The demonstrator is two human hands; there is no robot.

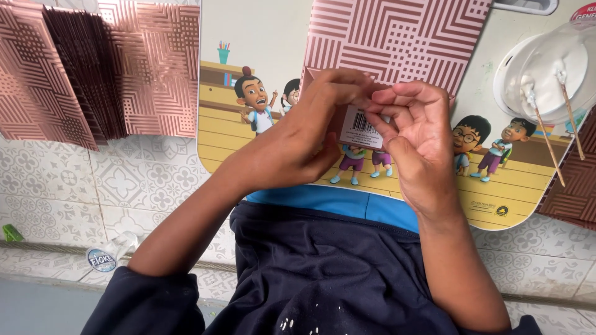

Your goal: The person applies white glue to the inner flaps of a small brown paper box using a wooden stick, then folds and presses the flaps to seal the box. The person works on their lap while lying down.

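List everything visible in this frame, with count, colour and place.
Pink patterned paper piece: one, pink with white lines, centre top, pinched by both hands.
Cartoon-printed lap board: one, yellow and blue, under the paper.
Stack of pink patterned sheets: one fanned stack, upper left.
Clear plastic cup of white glue: one, upper right.
Wooden sticks: two, tan, leaning in the cup.
Small clear bottle: one, on the tiled floor, lower left.
Left hand: on the paper.
Right hand: on the paper.
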